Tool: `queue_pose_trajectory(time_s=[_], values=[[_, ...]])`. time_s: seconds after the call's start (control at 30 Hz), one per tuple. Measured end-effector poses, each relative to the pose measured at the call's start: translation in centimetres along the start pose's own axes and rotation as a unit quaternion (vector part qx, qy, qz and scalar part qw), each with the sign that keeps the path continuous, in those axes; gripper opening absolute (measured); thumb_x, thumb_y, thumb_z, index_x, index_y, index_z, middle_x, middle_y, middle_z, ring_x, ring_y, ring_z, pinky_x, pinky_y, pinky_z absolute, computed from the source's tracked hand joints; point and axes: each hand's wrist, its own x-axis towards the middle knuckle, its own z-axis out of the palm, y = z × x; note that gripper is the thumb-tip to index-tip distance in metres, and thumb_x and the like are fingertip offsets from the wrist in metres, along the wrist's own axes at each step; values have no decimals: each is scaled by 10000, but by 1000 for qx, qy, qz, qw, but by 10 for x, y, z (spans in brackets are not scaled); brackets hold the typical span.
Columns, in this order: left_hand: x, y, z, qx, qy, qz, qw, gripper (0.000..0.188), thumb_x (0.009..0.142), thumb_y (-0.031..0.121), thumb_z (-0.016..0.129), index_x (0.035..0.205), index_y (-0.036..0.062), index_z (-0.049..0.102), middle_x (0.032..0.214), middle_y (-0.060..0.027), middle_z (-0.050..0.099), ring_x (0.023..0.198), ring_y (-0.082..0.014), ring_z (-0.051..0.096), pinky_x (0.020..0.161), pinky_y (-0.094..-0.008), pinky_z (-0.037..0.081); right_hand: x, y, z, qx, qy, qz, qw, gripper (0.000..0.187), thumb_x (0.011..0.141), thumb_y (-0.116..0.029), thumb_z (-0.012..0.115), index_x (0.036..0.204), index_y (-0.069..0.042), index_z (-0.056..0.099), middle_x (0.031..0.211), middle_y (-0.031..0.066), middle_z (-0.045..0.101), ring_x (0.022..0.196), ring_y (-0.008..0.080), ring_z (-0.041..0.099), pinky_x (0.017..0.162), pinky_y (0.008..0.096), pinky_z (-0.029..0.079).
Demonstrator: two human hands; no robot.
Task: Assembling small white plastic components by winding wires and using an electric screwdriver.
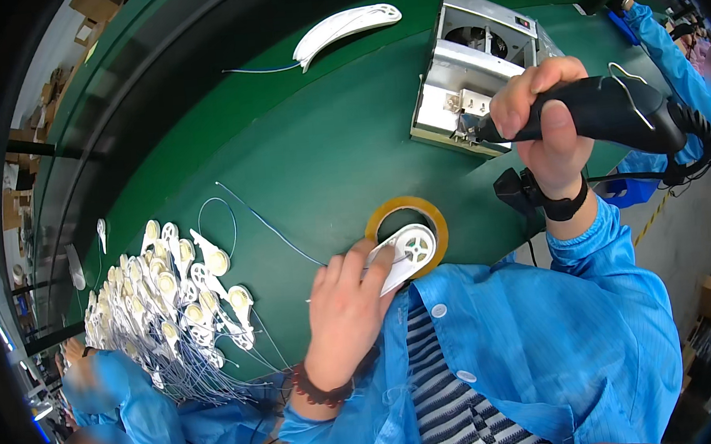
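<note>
My right hand point(549, 115) is wrapped round a black electric screwdriver point(614, 110) with a wire hanger loop and a coiled cord. Its tip points at the front of a metal box-shaped machine point(476, 62), which looks like a screw feeder; whether the tip touches it I cannot tell. Lower down, my left hand point(347, 310) grips a white plastic part point(416, 249) with a spoked round end and a thin wire trailing from it. That round end lies over a roll of yellowish tape point(432, 216) on the green table point(309, 167).
A heap of similar white parts point(160, 279) with trailing wires covers the left of the table. One long curved white piece point(340, 31) lies at the far side. A co-worker's sleeve point(157, 404) is at lower left, another person's sleeve point(676, 55) at far right.
</note>
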Motion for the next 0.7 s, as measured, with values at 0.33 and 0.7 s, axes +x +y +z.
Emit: queue_pose_trajectory(time_s=[0.33, 0.7], values=[[-7, -1, 28, -37, 107, -54, 992, 688, 705, 360, 839, 1251, 3, 623, 1128, -118, 614, 934, -298, 604, 793, -395, 495, 0, 9, -2, -43, -8, 1, 999, 210, 949, -64, 625, 1082, -5, 475, 767, 113, 616, 659, 143, 587, 617, 284, 510], [6, 0, 30, -28, 114, -60, 991, 649, 678, 377, 845, 1222, 64, 679, 1077, -104, 621, 920, -303, 605, 796, -401, 502, 13, 5, 8, -57, 6, 76, 995, 124, 982, -91, 588, 999, -3, 502, 710, 73, 602, 616, 135, 573, 578, 273, 476]])
